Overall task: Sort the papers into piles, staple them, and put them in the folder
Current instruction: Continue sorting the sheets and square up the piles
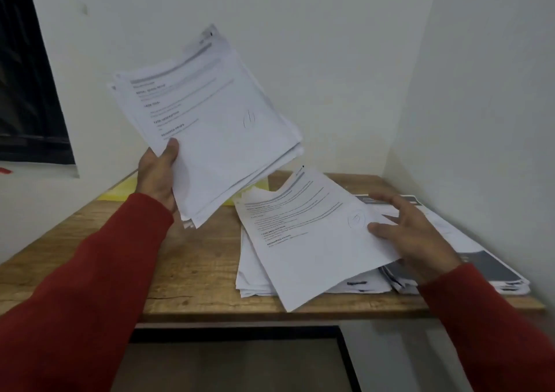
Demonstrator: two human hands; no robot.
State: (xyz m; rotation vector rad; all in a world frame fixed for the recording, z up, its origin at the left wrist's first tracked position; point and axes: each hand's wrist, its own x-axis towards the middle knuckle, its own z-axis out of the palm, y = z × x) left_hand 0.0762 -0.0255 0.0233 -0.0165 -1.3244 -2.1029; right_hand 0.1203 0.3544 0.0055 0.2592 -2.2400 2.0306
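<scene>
Your left hand [159, 172] grips a floppy, light stack [207, 127] by its near corner; your right hand [411, 235] pinches 1 limp sheet [309, 241], probably by its right edge

Two hands [157, 175] [414, 235] are showing, one stack [210, 121] is being held up, one sheet [306, 241] is being pinched, two piles [255, 274] [480, 265] are lying on one surface [186, 271], and one yellow folder [120, 191] is peeking out.
</scene>
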